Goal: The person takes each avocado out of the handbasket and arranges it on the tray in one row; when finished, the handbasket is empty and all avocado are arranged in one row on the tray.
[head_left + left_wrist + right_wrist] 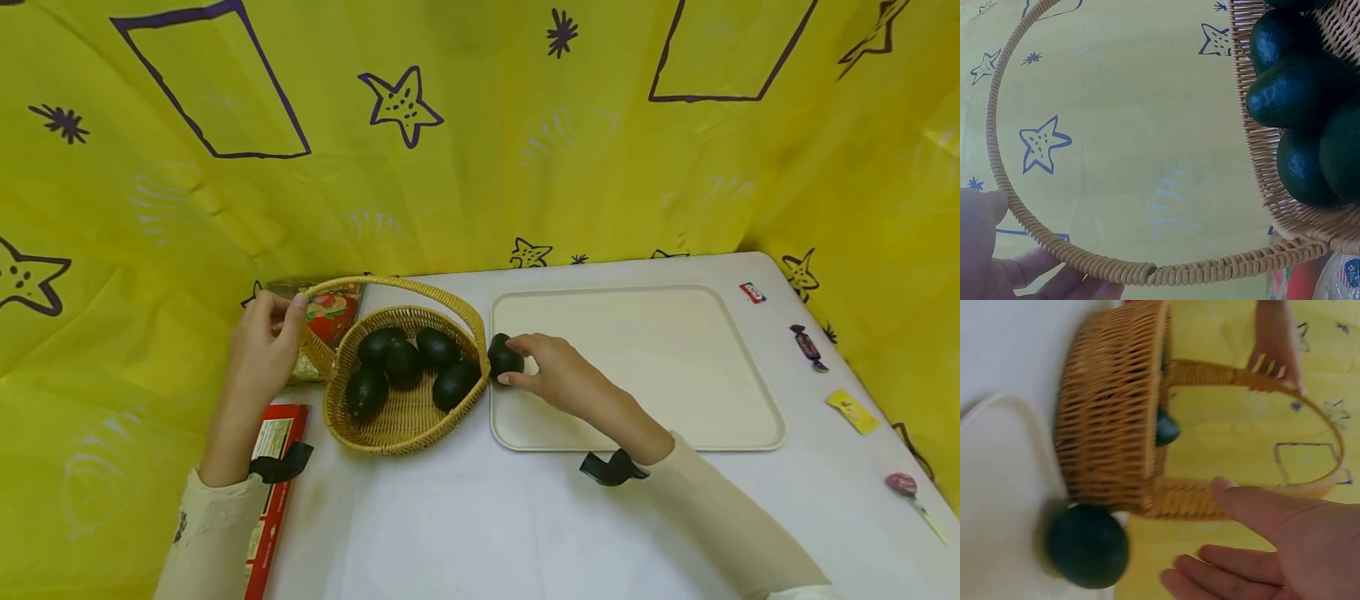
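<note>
Head view: pinching the arched handle [438, 294] of a wicker basket [408, 410] at its left part, between thumb and fingers of the left hand [261, 350]. Inside the basket, five dark green avocados [403, 364], with bare weave toward the front. Near the fingertips of the right hand [558, 371], thumb and fingers apart, a lone avocado [504, 357], just beside the basket at the left rim of a cream tray [637, 358]. Behind the left hand, a red-and-gold packet [330, 312]; closer, partly hidden by the left forearm, a red box [273, 517]. On the white surface [420, 525] right of the tray, two wrapped sweets [810, 348], a yellow sachet [852, 411] and a lollipop [902, 485]. Beyond, yellow cloth [480, 192] printed with starfish.

Left wrist view: holding the handle with thumb on one side and fingers on the other; at right, avocados bunched against the basket wall.

Right wrist view, blurred: thumb and fingers spread, thumb overlapping the handle in sight. Past the fingertips, the lone avocado at the tray's rim, close by the basket. Impossible to tell whether touched.
</note>
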Demonstrator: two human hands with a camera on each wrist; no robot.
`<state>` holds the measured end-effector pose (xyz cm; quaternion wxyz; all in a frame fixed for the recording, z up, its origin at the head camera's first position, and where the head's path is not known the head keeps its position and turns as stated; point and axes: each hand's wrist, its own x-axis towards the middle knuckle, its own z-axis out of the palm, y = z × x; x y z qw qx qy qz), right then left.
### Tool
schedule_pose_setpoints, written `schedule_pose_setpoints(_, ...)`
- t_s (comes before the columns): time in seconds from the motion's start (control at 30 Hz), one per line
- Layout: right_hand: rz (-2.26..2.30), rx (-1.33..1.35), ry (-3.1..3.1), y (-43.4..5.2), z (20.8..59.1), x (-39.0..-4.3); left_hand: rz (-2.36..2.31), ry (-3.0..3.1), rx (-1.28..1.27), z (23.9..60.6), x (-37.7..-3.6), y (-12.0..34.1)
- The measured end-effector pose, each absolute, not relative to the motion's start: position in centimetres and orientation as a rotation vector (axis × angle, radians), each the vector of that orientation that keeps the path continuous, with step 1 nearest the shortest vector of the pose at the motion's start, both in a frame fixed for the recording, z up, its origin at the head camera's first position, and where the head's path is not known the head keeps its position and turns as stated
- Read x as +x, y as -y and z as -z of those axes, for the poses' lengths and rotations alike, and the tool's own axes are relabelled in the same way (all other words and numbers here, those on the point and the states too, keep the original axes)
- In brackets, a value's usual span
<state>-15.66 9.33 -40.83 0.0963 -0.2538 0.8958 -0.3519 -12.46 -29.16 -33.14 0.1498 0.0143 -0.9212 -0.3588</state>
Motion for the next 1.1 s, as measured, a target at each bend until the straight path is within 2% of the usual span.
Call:
schedule_pose_setpoints(0.2,0.982,-0.834,-2.553,-8.0,38.3,-13.6,1.022,2.639,0.032,33.1,-12.5,29.2)
schedule_pose_setpoints(0.47,0.897,-0.946,-2.52,-4.8,38.3,-12.7,1.021,2.647,0.034,33.0,-12.6,29.2)
schedule_pose_setpoints(0.77,0.817,-1.077,-2.515,0.2,38.7,-13.1,1.04,2.642,0.034,33.2,-12.6,29.3)
schedule_pose_setpoints(1.1,0.642,-1.073,-2.501,6.0,38.7,-14.6,1.032,2.64,0.035,33.2,-12.6,29.3)
